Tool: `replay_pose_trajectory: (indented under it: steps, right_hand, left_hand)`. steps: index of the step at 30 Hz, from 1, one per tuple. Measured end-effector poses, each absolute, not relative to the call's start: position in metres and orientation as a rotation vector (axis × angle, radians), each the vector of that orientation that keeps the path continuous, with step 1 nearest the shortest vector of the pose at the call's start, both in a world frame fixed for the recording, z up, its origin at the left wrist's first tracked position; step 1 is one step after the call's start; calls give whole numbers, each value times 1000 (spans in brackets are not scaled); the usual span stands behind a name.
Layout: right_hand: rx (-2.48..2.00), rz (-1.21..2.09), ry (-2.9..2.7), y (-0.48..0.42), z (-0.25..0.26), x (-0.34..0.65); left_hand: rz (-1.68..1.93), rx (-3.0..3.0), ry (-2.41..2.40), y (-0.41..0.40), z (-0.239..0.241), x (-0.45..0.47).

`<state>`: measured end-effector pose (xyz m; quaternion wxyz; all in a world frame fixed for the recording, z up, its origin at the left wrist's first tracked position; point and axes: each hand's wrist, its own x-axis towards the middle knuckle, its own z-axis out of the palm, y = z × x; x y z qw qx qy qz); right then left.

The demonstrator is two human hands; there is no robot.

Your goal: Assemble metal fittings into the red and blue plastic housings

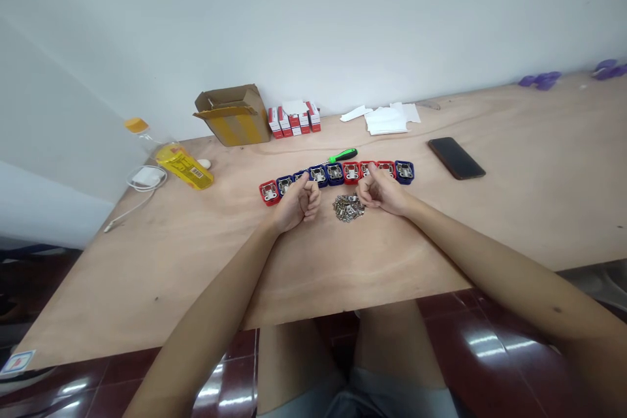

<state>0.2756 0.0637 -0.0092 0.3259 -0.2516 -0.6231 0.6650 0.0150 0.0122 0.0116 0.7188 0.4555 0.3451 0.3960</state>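
Observation:
A row of small red and blue plastic housings with metal fittings inside, among them a red one [269, 192] at the left end and a blue one [404, 172] at the right end, curves across the table. My left hand [296, 202] rests in front of the row's left part, fingers curled, thumb raised, nothing seen in it. Partly covering the red housings, my right hand [383, 192] is likewise curled with its thumb up and holds nothing visible. Between both hands lies a pile of small metal parts [348, 208]. Behind the row is a green-and-black screwdriver [343, 155].
On the wooden table [313, 274] stand an open cardboard box [240, 124] and several red-and-white small boxes [294, 121]. White papers [386, 120] lie near the wall. A phone [456, 158] is at right; a yellow-labelled bottle [183, 166] and white charger [148, 176] are at left.

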Motion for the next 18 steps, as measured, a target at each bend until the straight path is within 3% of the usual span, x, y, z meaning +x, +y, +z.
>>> replay_pose_trajectory:
  steps: [5, 12, 18]
  right_hand:
    - [-684, 1553, -1634, 58, -8, 270]
    - [-1018, 529, -1814, 69, 21, 334]
    - [-1076, 598, -2324, 92, 19, 395]
  left_hand:
    - [870, 1010, 777, 13, 12, 14]
    - [826, 1025, 780, 15, 7, 11]
    - [815, 1055, 780, 17, 5, 13]
